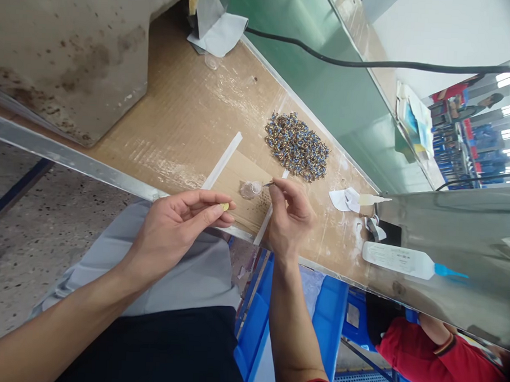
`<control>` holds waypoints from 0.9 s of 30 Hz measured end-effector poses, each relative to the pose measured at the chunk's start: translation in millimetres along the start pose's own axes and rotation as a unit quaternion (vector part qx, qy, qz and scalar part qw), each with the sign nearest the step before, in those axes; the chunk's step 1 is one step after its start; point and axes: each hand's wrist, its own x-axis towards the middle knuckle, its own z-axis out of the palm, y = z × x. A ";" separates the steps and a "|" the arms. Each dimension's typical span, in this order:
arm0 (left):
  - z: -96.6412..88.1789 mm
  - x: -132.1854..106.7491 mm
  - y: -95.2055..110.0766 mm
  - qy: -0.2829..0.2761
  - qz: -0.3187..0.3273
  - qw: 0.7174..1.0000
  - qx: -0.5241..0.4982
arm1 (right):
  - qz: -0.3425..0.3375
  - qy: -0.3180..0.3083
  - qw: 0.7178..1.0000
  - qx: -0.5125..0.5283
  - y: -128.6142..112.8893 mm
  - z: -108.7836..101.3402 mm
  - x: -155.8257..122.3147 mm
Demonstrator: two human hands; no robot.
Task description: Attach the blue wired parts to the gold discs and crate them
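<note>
My left hand [186, 216] pinches a small round yellow piece [224, 206] between thumb and fingertips, just above the table's front edge. My right hand [291, 212] is closed round a thin pointed tool [267, 184], mostly hidden by the fingers; its exact kind I cannot make out. Its tip is beside a small clear plastic blob or dish [250, 189], which lies on a cardboard sheet [256, 164]. Tiny dark specks dot the cardboard near my right fingers. Beyond that hand lies a heap of small brass-coloured and blue metal parts [298, 145].
White tape strips [222, 160] border the cardboard. At right lie a clear bottle with a blue nozzle [399, 260], a smaller pale nozzle bottle [368, 200] and white paper [343, 199]. A stained grey machine housing [70, 53] stands left. A person in a red shirt [437, 356] sits at lower right.
</note>
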 end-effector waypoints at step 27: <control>13.9 -16.4 11.5 -0.133 -0.115 0.965 -0.192 | 0.055 -0.072 0.948 0.305 -66.8 -15.4 -39.3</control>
